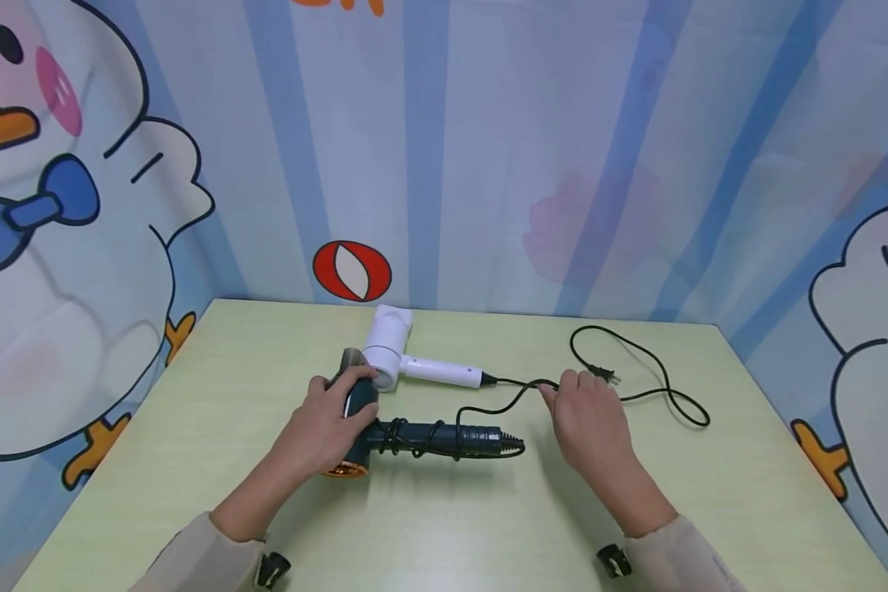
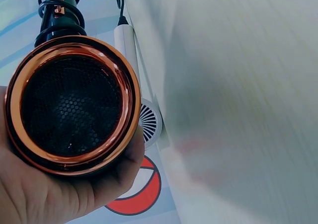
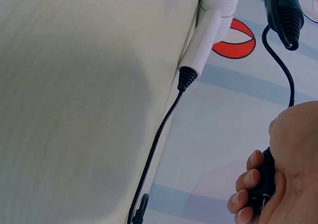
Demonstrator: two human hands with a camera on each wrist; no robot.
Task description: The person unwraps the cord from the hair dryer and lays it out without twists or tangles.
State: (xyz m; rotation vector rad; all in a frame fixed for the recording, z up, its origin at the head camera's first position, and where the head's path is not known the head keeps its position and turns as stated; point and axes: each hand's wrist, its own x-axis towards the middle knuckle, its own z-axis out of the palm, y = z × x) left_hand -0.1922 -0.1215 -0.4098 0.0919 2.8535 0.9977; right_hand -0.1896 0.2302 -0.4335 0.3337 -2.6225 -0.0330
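My left hand (image 1: 318,427) grips the barrel of a dark green hair dryer (image 1: 432,438), its thumb and fingers wrapped round the body. A copper-coloured ring and a dark mesh grille (image 2: 72,105) face the left wrist camera. Black cord (image 1: 488,410) winds in loose loops about the handle, then runs across to my right hand (image 1: 590,419). In the right wrist view, curled fingers hold a black plug (image 3: 263,184) with metal prongs showing. Behind the dark dryer lies a white hair dryer (image 1: 440,372), its handle pointing right.
The white dryer's cord (image 1: 666,374) loops over the right side of the table, its plug (image 1: 603,374) lying just beyond my right hand. A pale green tabletop (image 1: 444,526) carries everything. Cartoon-printed cloth (image 1: 488,164) rises along the back and sides.
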